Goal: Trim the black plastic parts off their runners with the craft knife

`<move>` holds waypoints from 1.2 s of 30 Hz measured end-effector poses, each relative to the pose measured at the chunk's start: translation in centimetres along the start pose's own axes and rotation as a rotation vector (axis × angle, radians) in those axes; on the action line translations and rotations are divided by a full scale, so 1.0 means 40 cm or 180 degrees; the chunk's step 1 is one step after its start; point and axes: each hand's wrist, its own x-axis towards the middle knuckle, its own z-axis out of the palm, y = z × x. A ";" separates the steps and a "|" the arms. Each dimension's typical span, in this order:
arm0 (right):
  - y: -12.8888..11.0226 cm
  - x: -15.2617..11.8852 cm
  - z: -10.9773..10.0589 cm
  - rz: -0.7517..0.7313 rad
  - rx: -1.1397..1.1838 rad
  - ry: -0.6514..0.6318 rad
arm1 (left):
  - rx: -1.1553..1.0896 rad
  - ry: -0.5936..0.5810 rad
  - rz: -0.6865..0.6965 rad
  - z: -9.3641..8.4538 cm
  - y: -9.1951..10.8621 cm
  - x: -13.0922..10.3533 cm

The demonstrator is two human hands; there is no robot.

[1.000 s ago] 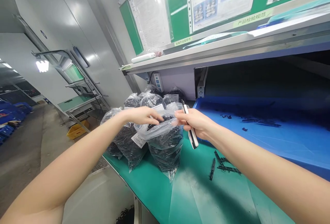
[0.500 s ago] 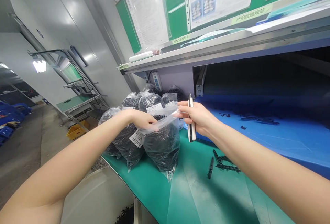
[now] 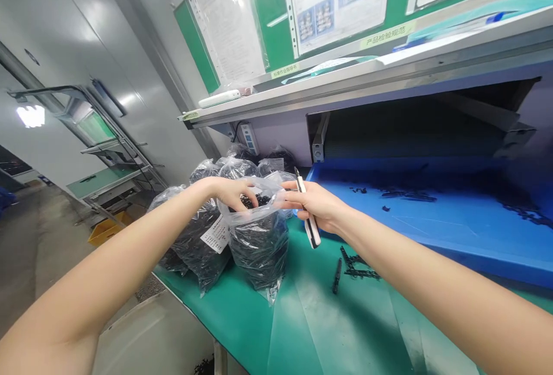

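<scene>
A clear plastic bag (image 3: 259, 251) full of small black parts stands upright on the green table, its mouth spread wide. My left hand (image 3: 231, 192) reaches over the near rim, fingers bent and apart inside the mouth, close above the black parts (image 3: 261, 199); nothing shows in its grasp. On the bag's right side, my right hand (image 3: 317, 205) grips a white and black utility knife (image 3: 310, 222), blade end up. Its outstretched fingertips also touch the bag's rim. Several more filled bags, one with a white label (image 3: 215, 234), are packed behind and to the left.
Loose black parts (image 3: 337, 276) lie on the green tabletop (image 3: 311, 317) right of the bag. A blue tray (image 3: 453, 231) with scattered black pieces stands farther right. Overhead runs a shelf edge (image 3: 302, 90). A whitish bin (image 3: 151, 334) sits below the table's left edge.
The view has swung right, so everything appears farther left. My left fingers have spread and lifted at the bag's mouth, which gapes wider. The right hand still has the knife, now tilted more.
</scene>
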 end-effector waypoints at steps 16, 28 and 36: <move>0.117 -0.282 -0.364 0.0458 -0.2709 0.0877 | 0.0542 0.3571 -0.0098 0.167 0.242 -0.013; 0.330 -0.404 -0.431 0.1042 -0.4188 0.1233 | -0.0342 0.2224 0.1008 0.480 0.496 0.329; 0.307 -0.482 -0.410 0.1022 -0.3530 0.0902 | -0.1222 0.2354 0.1338 0.532 0.541 0.221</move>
